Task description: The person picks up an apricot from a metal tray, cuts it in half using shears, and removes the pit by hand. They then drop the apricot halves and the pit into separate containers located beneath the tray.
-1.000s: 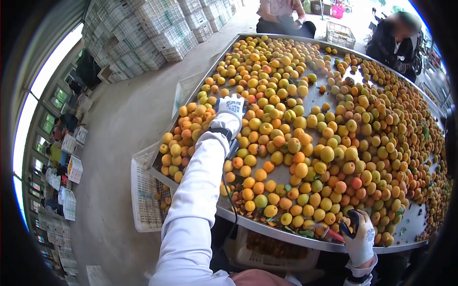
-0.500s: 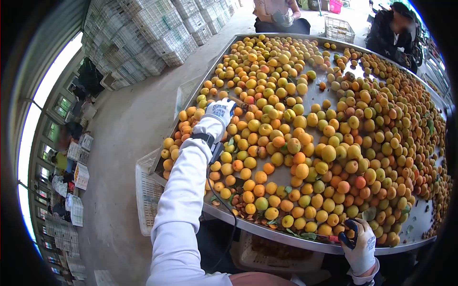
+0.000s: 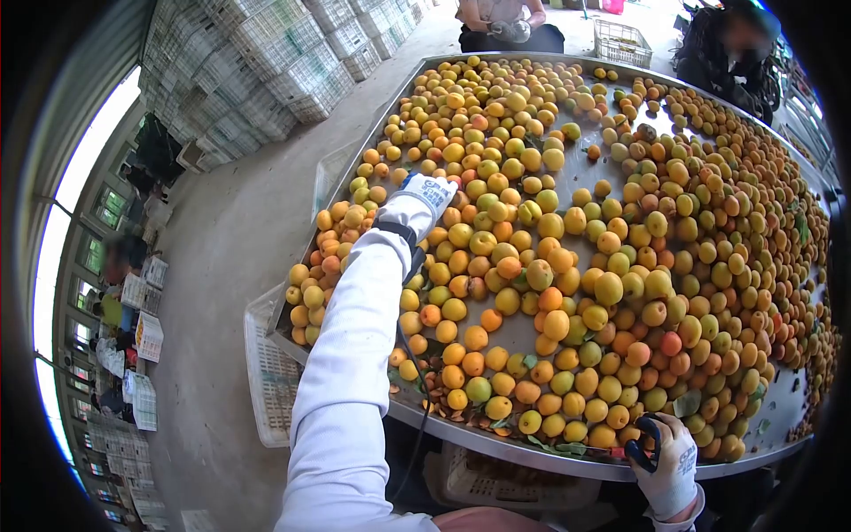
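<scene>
Many orange, yellow and greenish apricots cover a metal table. My left hand, in a white glove, reaches among the apricots on the left side; its fingertips are hidden behind the back of the hand. Near the front edge is my right hand, in a white glove with dark blue fingers. Its thumb and fingers are curved apart beside apricots, with nothing clearly gripped. A small red object lies by its thumb.
A person sits beyond the far edge, another at the far right. Stacked crates rise at the upper left. A white crate stands beside the table's left corner, another below its front edge. A cable hangs from my left wrist.
My left hand has moved slightly right over the apricots, and its back has turned. The view has shifted a little. My right hand keeps its place by the front edge.
</scene>
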Motion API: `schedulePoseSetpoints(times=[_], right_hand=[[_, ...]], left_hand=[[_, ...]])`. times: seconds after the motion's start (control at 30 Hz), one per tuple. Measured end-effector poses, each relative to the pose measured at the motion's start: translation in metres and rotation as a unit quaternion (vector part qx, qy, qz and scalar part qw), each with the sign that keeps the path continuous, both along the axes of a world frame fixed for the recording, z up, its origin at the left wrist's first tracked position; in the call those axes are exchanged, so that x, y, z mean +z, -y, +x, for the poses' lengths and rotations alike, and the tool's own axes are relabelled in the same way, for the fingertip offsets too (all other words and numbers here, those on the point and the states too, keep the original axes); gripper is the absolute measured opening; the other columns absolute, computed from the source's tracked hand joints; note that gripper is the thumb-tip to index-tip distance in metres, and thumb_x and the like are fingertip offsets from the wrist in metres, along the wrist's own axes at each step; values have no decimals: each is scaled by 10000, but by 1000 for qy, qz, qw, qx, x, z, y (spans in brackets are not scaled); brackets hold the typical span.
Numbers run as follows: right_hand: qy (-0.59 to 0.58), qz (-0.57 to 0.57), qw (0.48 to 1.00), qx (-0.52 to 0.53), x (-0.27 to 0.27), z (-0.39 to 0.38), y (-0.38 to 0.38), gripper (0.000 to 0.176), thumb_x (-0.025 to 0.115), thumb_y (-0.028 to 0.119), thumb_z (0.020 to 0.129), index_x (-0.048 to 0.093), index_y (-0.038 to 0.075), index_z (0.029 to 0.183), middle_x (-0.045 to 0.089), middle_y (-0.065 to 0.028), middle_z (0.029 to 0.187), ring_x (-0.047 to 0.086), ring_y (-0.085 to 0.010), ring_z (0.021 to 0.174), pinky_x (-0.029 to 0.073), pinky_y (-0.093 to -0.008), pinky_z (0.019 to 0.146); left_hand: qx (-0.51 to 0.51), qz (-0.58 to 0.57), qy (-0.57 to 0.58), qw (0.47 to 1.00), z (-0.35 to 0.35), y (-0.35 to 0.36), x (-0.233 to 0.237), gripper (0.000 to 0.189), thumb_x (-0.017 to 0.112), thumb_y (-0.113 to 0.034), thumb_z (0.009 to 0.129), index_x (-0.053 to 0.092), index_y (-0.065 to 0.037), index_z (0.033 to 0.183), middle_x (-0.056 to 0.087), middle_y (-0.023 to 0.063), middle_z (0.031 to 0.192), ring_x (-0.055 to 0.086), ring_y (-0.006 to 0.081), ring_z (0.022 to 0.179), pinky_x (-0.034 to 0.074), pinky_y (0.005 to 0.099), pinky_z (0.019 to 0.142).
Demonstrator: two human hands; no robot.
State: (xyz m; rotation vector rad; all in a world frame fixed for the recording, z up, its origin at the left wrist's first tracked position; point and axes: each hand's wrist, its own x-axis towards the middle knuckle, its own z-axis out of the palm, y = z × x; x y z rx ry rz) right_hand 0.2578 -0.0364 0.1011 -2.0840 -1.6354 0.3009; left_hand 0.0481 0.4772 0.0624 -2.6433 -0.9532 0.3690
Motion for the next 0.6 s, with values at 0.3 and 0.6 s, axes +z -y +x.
schedulePoseSetpoints(times=[0.3, 0.6], right_hand=[[11, 12, 1000, 24, 1, 0, 5, 510, 807, 57, 669, 589, 43, 1130, 637, -170, 1109, 630, -371, 989, 509, -441, 838], [-91, 65, 994, 2, 7, -4, 9, 392, 775, -8, 702, 608, 10, 1056, 671, -191, 1055, 666, -386, 940, 542, -415, 819]], left_hand=[[-71, 4, -79, 994, 0, 16, 17, 383, 577, -40, 899, 592, -142, 1267, 642, 118, 1211, 649, 295, 1099, 521, 395, 927], [256, -218, 489, 805, 1, 58, 87, 178, 629, -190, 941, 661, -109, 1097, 712, 108, 850, 684, 211, 633, 557, 327, 530]])
